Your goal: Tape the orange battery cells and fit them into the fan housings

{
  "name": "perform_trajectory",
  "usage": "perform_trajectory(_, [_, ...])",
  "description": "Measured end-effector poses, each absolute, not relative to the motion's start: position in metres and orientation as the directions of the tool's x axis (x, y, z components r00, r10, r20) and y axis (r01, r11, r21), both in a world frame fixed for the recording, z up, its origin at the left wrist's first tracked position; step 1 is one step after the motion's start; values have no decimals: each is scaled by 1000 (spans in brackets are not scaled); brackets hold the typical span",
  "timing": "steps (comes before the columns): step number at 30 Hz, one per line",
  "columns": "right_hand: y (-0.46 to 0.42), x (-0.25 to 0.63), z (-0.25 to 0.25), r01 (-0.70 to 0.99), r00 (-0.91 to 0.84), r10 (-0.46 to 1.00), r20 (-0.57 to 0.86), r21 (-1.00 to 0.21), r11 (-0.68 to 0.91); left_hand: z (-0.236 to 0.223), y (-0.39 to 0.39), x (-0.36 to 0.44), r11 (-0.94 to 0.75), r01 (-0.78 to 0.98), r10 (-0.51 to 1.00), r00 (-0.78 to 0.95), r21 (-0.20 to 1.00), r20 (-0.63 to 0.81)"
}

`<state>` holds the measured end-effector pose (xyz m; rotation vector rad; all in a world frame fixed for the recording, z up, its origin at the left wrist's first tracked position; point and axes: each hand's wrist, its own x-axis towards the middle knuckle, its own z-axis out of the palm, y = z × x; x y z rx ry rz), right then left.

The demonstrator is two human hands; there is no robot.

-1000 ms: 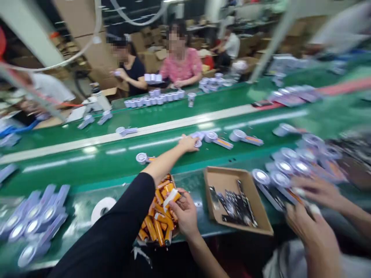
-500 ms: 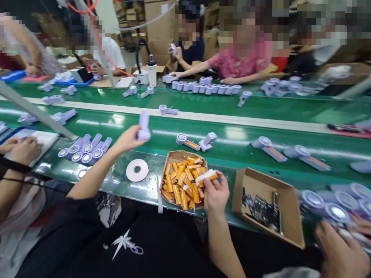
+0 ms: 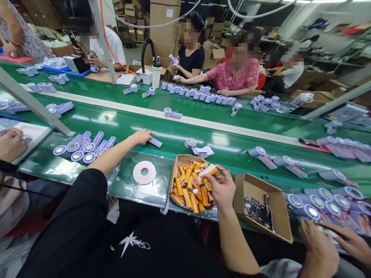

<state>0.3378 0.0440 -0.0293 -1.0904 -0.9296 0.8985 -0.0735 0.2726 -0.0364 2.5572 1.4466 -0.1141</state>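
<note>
My left hand [image 3: 142, 137] is closed round the head end of a lilac handheld fan [image 3: 155, 142], whose handle sticks out to the right, low over the green belt. The fan's head is hidden by my fingers. In my right hand [image 3: 222, 188] is an orange battery [image 3: 213, 170] with a white strip along it, pinched between thumb and fingers. Just below it stands a cardboard box [image 3: 171, 181] of loose orange batteries. A roll of white tape [image 3: 144, 172] lies flat between my arms. Beyond the box, two lilac fan pieces [image 3: 190, 143] rest on the belt.
Several lilac fans [image 3: 89, 147] are grouped at left. A second box [image 3: 280, 200] holds dark circuit boards [image 3: 259, 211] at right, beside more fans [image 3: 319, 200] and a co-worker's hands [image 3: 319, 243]. A metal post [image 3: 34, 102] slants at left. Co-workers sit across the belt.
My left hand has come down with the fan from above the belt to its surface. My right hand still holds the battery over the box. The whole view has shifted slightly.
</note>
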Motion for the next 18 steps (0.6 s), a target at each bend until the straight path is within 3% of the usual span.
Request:
perform_trajectory(2, [64, 325, -14, -101, 282, 931, 232, -958, 269, -41, 287, -70, -506, 845, 832, 531, 173, -159])
perform_trajectory(5, [115, 292, 1, -73, 55, 956, 288, -954, 291, -46, 293, -75, -480, 842, 842, 521, 246, -139])
perform_trajectory(10, [224, 216, -9, 212, -378, 906, 190, -935, 284, -55, 276, -79, -383, 857, 905, 424, 345, -48])
perform_trajectory(18, [281, 177, -45, 432, -514, 844, 152, -805, 408, -62, 260, -53, -248, 889, 964, 265, 385, 8])
